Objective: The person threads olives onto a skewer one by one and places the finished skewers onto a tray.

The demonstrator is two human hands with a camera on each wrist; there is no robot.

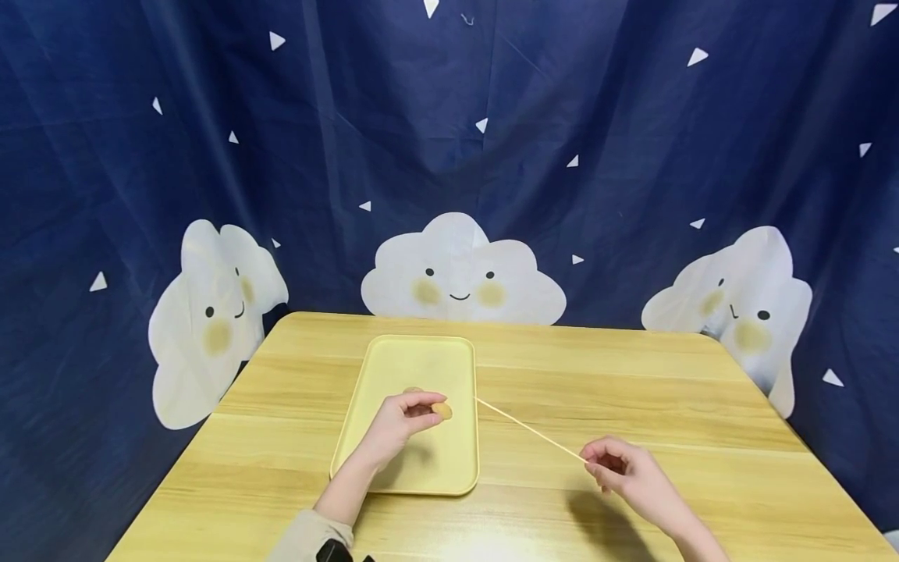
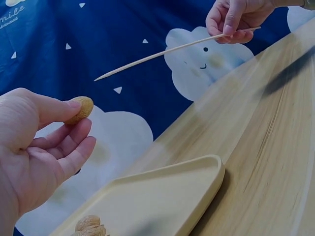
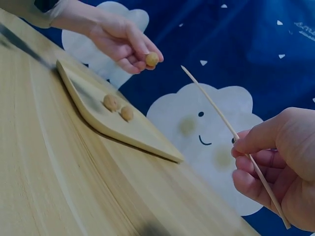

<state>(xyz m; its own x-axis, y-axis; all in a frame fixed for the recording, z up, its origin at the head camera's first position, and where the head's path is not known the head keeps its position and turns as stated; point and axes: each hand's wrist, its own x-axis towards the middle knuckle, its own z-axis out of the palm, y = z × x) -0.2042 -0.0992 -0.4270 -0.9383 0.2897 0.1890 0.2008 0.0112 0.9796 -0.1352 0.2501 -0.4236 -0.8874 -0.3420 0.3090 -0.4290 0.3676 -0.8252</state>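
My left hand (image 1: pixel 400 425) pinches a small, wrinkled tan ball (image 2: pixel 82 109) between thumb and fingertips, raised over the pale yellow tray (image 1: pixel 445 468). Over the table to the right, my right hand (image 1: pixel 632 474) grips a thin bamboo skewer (image 3: pixel 216 109) between thumb and fingers. The skewer's pointed end slants toward the left hand, with a gap between the tip and the ball in both wrist views. Two more tan balls (image 3: pixel 111 103) lie close together on the tray; in the head view the left hand mostly hides them.
The tray sits on a wood-grain table (image 1: pixel 562 375), left of the middle. Behind the table hangs a dark blue curtain (image 1: pixel 421 101) with white clouds and small triangles. A beige sleeve (image 1: pixel 312 538) covers the left forearm.
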